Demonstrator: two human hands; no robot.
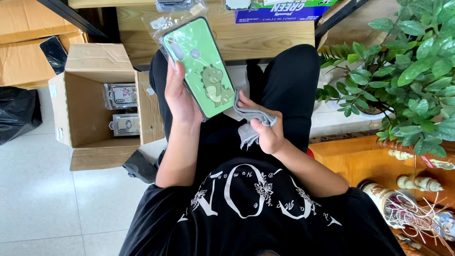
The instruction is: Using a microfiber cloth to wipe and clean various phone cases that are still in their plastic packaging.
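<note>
1. Left hand (pixel 182 97): curled around the left edge of a green phone case (pixel 204 66), thumb side hidden behind it, fingers wrapped up along the rim; gripped by the edge, apparently so as to leave the printed back free to reach.
2. Green phone case: raised over the lap, tilted with its top end leaning away toward the wooden bench (pixel 265 38); cartoon dinosaur print facing up toward the camera; upper end seemingly inside a clear plastic sleeve (pixel 163 21), lower end bare.
3. Right hand (pixel 265 132): closed in a pinch on a bunched grey cloth (pixel 251 121), thumb on top; cloth touching the lower right corner of the case, placed as if for wiping that edge.
4. Both forearms drawn in close to the body, seated, black trousers beneath; work kept at mid-lap, in plain sight and steady.
5. Open cardboard box (pixel 95 102): on the tiled floor just to the left, flaps folded out, lying within easy reach of the left arm; two packaged phone cases (pixel 122 109) visible inside against the far wall.
6. Black plastic bag (pixel 16 114): at the far left edge, well apart from the hands.
7. Potted plant (pixel 407 71): to the right, beside a low wooden shelf, untouched.
</note>
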